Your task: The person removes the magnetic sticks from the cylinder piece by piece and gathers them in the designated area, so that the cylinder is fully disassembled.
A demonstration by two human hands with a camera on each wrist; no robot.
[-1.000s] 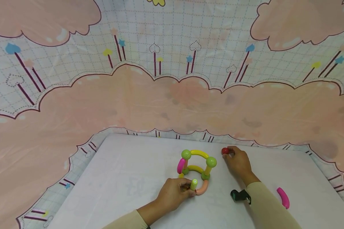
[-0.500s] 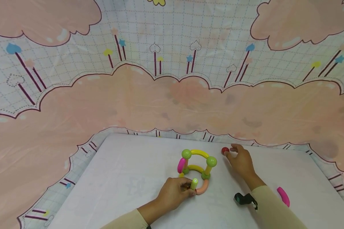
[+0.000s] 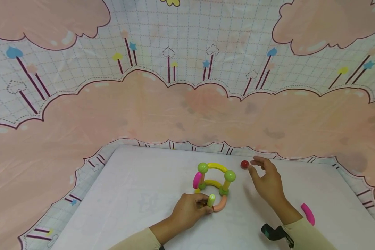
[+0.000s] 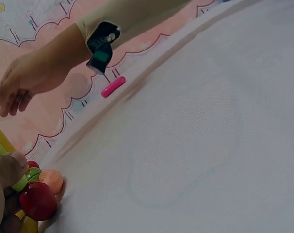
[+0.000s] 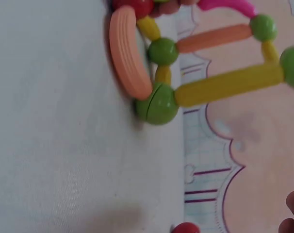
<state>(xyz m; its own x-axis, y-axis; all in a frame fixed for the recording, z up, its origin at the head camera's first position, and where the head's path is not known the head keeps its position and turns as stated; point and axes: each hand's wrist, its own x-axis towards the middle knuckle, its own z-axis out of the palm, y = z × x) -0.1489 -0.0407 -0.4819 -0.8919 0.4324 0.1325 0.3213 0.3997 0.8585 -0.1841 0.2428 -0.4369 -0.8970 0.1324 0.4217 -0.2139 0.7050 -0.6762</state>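
Observation:
In the head view my left hand (image 3: 189, 210) pinches a short yellow-green rod (image 3: 211, 200) standing at the near corner of a toy frame. Green balls (image 3: 230, 176), yellow curved pieces (image 3: 217, 167) and a peach curved piece (image 3: 219, 204) make up the frame; a pink curved piece (image 3: 197, 180) is fixed on its left side. A red ball (image 4: 38, 200) sits under my left fingers in the left wrist view. Holding nothing, my right hand (image 3: 267, 180) hovers beside a loose red ball (image 3: 244, 164), fingers spread and apart from it.
A loose pink curved piece (image 3: 308, 214) lies at the right of the white table (image 3: 137, 180). The right wrist carries a dark camera (image 3: 275, 232). A patterned cloth (image 3: 162, 114) hangs behind the table's far edge.
My right hand has let go of the red ball and drawn back to the right, leaving it on the table. The left hand and the frame stay in place.

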